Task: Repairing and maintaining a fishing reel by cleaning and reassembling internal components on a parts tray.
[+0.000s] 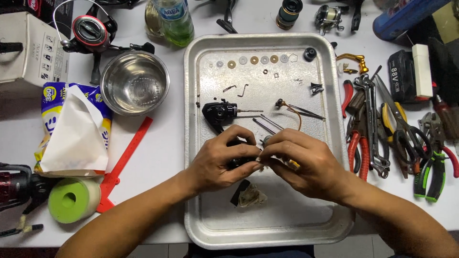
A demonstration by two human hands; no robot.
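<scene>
Over a metal tray [205, 224], my left hand [217, 160] grips a small black reel part [240, 163], mostly hidden by my fingers. My right hand [306, 162] meets it from the right, fingertips pinched on the part with something yellow [293, 165] showing under them. Just beyond the hands lies a black reel body [219, 112] with thin metal shafts [267, 124] beside it. A row of small washers [254, 60] lines the tray's far edge. A dirty wad of tissue [251, 196] lies under my hands.
Right of the tray lie pliers, wrenches and scissors [382, 138]. A steel bowl [135, 82], tissue pack [71, 129], red plastic ruler [125, 155] and green-cored tape roll [71, 199] sit left. A spinning reel [91, 33] and bottle [174, 21] stand at the back.
</scene>
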